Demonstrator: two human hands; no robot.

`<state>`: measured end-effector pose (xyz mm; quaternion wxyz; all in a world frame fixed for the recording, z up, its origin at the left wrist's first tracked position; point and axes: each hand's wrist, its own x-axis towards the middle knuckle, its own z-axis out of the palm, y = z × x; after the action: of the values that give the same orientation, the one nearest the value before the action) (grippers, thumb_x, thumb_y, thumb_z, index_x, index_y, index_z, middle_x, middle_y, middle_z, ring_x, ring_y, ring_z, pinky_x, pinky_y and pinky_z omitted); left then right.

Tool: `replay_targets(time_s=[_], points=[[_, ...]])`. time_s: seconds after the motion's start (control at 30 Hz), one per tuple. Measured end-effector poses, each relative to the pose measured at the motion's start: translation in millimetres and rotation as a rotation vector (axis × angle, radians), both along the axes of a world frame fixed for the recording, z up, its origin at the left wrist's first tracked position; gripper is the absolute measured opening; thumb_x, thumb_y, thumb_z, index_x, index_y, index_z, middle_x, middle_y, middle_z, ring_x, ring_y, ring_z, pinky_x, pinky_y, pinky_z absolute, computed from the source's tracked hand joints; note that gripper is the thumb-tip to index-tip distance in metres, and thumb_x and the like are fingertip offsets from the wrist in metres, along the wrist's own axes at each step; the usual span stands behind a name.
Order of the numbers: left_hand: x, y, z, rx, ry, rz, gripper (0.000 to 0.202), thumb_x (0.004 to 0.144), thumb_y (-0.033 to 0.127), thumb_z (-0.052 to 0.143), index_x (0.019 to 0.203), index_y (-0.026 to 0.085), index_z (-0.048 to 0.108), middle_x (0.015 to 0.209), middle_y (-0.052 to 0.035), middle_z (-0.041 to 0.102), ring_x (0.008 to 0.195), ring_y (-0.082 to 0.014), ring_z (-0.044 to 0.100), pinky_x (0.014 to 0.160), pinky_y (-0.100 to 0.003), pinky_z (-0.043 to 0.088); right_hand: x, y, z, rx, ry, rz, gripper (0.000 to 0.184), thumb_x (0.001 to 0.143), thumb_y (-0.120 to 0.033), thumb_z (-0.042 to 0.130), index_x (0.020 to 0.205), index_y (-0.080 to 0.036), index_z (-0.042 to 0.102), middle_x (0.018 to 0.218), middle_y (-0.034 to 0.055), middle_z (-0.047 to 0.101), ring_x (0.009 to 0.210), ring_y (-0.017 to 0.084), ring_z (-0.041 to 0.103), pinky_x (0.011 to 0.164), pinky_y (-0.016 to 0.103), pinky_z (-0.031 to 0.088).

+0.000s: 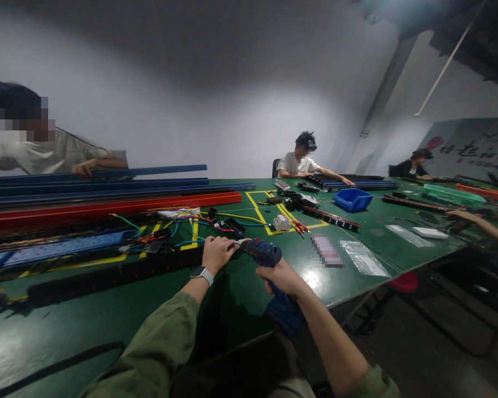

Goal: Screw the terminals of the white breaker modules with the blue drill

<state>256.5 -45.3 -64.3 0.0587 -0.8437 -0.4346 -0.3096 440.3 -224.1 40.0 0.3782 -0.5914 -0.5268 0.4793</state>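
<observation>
My right hand (283, 278) is closed around the grip of a blue cordless drill (269, 276) whose nose points left. My left hand (216, 252), with a watch on its wrist, is closed at the end of a long black strip (108, 276) lying on the green table (348, 276), right where the drill's tip meets it. Whether the fingers pinch a screw or only the strip's end is hidden. Behind the hands lie loose coloured wires (178, 218) and small black parts.
Long blue rails (108, 182) and a red rail (108, 209) run along the left. A blue bin (352, 199), a white breaker (281, 223) and clear bags (363, 257) sit to the right. Three other people sit around the table. A red stool (404, 282) stands at the table's edge.
</observation>
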Motion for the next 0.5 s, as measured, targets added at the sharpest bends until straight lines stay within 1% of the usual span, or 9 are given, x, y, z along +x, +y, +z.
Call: replay_targets(time_s=[0.1,0.23,0.4,0.5], points=[[0.0,0.3,-0.2,0.009,0.007,0.0,0.035,0.093,0.052,0.05,0.101,0.031,0.076,0.093,-0.0075,0.075,0.091,-0.025,0.061,0.089,-0.043,0.029,0.8,0.7,-1.5,0.009,-0.008,0.014,0.017,0.078,-0.022,0.06,0.094,-0.017,0.057,0.049,-0.0075,0.05,0.038,0.011,0.051,0.039,0.019,0.035],[0.5,0.4,-0.1,0.015,0.014,0.003,0.034,0.093,0.052,0.05,0.101,0.032,0.076,0.093,-0.0071,0.075,0.091,-0.0251,0.062,0.089,-0.044,0.029,1.4,1.7,-3.0,0.023,0.021,-0.023,0.019,0.076,-0.022,0.063,0.093,-0.017,0.057,0.054,-0.0076,0.051,0.039,0.01,0.052,0.039,0.019,0.036],[0.7,1.4,-1.2,0.018,0.019,0.002,0.033,0.093,0.052,0.05,0.101,0.032,0.076,0.093,-0.0071,0.075,0.09,-0.0253,0.061,0.089,-0.044,0.028,2.6,3.0,-6.2,0.024,0.007,0.017,0.016,0.077,-0.023,0.061,0.091,-0.017,0.057,0.051,-0.0071,0.051,0.039,0.011,0.052,0.039,0.019,0.036],[0.8,2.2,-1.8,0.017,0.011,-0.001,0.034,0.093,0.052,0.05,0.102,0.032,0.076,0.093,-0.0076,0.075,0.09,-0.0255,0.061,0.089,-0.044,0.028,2.5,2.5,-5.4,0.022,0.013,-0.001,0.016,0.077,-0.023,0.061,0.092,-0.017,0.057,0.05,-0.0073,0.051,0.039,0.012,0.053,0.039,0.02,0.037]])
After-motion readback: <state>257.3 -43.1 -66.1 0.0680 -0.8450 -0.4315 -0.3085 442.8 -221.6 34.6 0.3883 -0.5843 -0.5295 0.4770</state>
